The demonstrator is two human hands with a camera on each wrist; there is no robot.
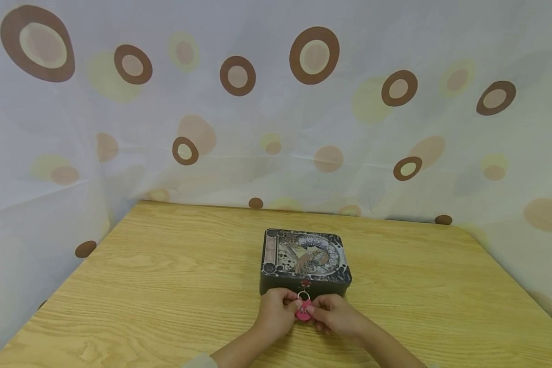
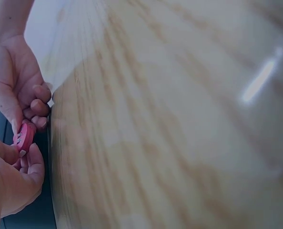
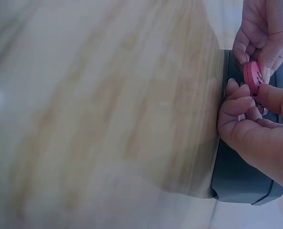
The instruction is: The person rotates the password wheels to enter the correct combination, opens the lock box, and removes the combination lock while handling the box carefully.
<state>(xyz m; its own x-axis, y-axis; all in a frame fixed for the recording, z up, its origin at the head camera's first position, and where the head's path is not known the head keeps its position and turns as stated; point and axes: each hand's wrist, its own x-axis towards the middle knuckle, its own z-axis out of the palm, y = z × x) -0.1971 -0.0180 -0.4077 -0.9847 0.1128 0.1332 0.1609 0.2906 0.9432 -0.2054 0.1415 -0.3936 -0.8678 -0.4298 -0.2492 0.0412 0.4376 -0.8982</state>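
A pink combination padlock (image 1: 304,311) hangs by its metal shackle at the red latch (image 1: 305,283) on the front of a dark decorated tin box (image 1: 303,255). My left hand (image 1: 277,313) pinches the padlock's left side between thumb and fingers. On its other side my right hand (image 1: 335,315) grips the padlock, thumb on its face by the number dials. In the left wrist view the pink padlock (image 2: 24,137) shows between both hands, beside the box's dark side. The right wrist view has the padlock (image 3: 253,76) with fingertips of both hands on it.
The box stands on a wood-grain table (image 1: 165,276), toward its middle. Behind and around the table hangs a pale curtain (image 1: 276,117) with brown, peach and yellow circles.
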